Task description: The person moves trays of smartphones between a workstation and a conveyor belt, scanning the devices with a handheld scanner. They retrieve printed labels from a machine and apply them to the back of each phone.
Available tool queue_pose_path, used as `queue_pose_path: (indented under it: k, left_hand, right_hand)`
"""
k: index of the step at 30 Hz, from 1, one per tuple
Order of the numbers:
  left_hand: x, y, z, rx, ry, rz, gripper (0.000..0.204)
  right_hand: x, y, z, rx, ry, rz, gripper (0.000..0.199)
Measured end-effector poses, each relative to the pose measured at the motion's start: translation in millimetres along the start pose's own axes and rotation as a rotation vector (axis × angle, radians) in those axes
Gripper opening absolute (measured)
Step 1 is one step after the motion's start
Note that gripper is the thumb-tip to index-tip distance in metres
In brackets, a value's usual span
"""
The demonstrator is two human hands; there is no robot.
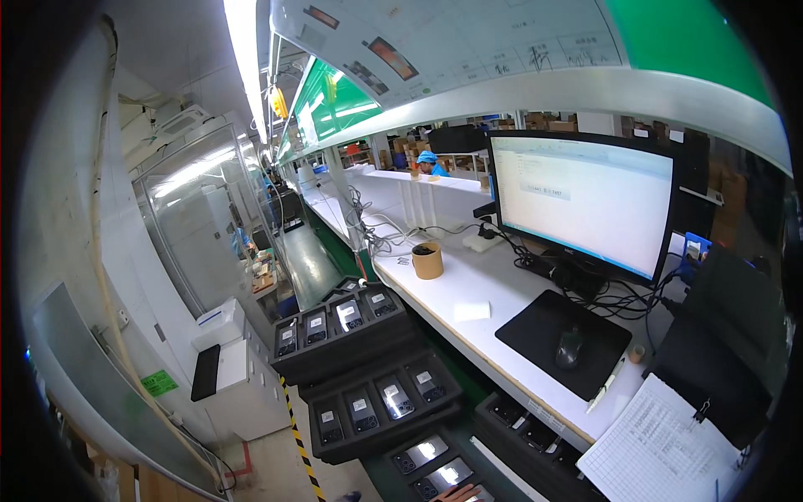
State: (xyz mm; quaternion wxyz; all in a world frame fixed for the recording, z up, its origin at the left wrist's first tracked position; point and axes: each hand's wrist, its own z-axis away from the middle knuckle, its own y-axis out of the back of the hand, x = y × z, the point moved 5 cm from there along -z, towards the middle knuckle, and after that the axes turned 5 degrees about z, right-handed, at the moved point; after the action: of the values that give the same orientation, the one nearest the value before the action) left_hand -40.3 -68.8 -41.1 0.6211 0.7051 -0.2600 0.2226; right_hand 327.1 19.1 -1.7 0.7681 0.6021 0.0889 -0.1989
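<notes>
Far left, a pale wall panel (96, 385) is seen, with a green label (159, 382) on the wall beside it. Next, a white cabinet (251, 393) is noted; a white box-shaped device (219, 325) is set on it. The floor is marked by black-and-yellow striped tape (299, 435).

Right of the tape, dark foam trays are arranged in steps. In the far tray (351, 351), a row of four phones (315, 326) is seated in cut-outs; four more are held in the middle tray (389, 433), most with a small white label. In the nearest tray, at the lower edge, two dark phones with glossy, reflecting backs are seen, and a third is partly cut off. The lower phone (443, 477) of the two is nearest to the one visible hand (456, 494). Only fingers are shown, just beside the phone; whether they are spread, pressed together or pinching cannot be told, nor can contact or which hand it is.

Further right, a brown cylindrical holder (427, 262), a white pad (473, 311), a lit monitor (585, 201) and a mouse (569, 347) on a black mat (535, 330) are borne by the white desk (456, 289). A clipped sheaf of gridded paper (661, 448) is laid at its near right corner.
</notes>
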Motion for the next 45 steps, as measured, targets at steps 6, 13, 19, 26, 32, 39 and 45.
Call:
queue_pose_path:
  k: [6,13,19,26,32,39,45]
  left_hand:
    - [9.1,-9.9,16.7,0.088,0.165,-0.205,0.089]
    - [18.6,11.3,18.0,0.007,0.258,-0.178,0.095]
    - [17.7,10.3,19.7,-0.051,0.286,-0.203,0.098]
    - [13.5,6.2,19.4,-0.068,0.303,-0.189,0.096]
    - [15.8,9.0,19.5,-0.052,0.295,-0.25,0.095]
    - [14.1,8.4,17.6,-0.083,0.307,-0.257,0.095]
    - [19.7,17.4,14.4,-0.032,0.255,-0.269,0.097]
  right_hand:
    - [6.4,-16.7,-9.0,-0.045,0.079,-0.119,0.042]
    - [-5.8,-10.3,-6.0,-0.099,0.039,-0.075,0.042]
    - [-10.8,-6.5,0.1,-0.14,-0.008,-0.013,0.043]
    - [-12.7,-2.6,1.1,-0.15,-0.016,0.048,0.044]
    - [-8.5,-7.3,0.9,-0.183,-0.033,0.088,0.044]
    - [1.8,-18.0,-1.2,-0.191,-0.049,0.107,0.045]
    - [11.2,-36.1,-2.8,-0.192,-0.064,0.106,0.046]
